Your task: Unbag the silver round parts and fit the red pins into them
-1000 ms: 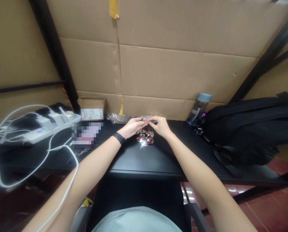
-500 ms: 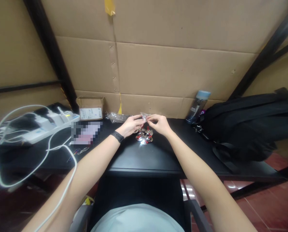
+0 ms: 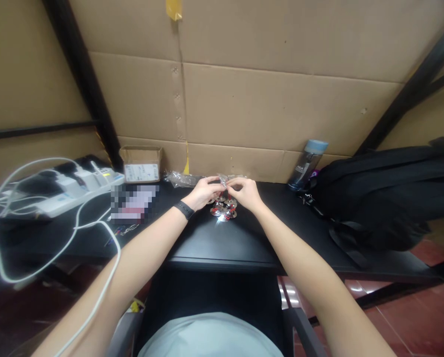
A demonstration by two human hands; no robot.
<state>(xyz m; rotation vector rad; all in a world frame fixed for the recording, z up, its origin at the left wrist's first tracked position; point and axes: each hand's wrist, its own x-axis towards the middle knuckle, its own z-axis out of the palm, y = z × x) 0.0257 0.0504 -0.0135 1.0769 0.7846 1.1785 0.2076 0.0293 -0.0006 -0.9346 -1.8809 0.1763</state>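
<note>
Small shiny metal discs with red loops, which look like finger cymbals (image 3: pixel 229 213), lie in a cluster on the black desk (image 3: pixel 222 245). Just behind them, a crinkled clear plastic bag (image 3: pixel 222 180) is pinched between both hands. My left hand (image 3: pixel 202 193), with a black band at the wrist, grips its left side. From the right, my right hand (image 3: pixel 247 192) holds it between thumb and fingertips. Some cymbals are partly hidden behind my fingers.
More crumpled clear plastic (image 3: pixel 180 179) lies at the back near an open cardboard box (image 3: pixel 142 171). To the left are a white power strip (image 3: pixel 58 202) and a white cable (image 3: pixel 76 243) crossing my left forearm. A bottle (image 3: pixel 306 166) and black backpack (image 3: pixel 378 198) stand right.
The camera view has shifted slightly. Both hands stay at the plastic bag, with the fingers drawn a little closer around it; the cymbals lie where they were.
</note>
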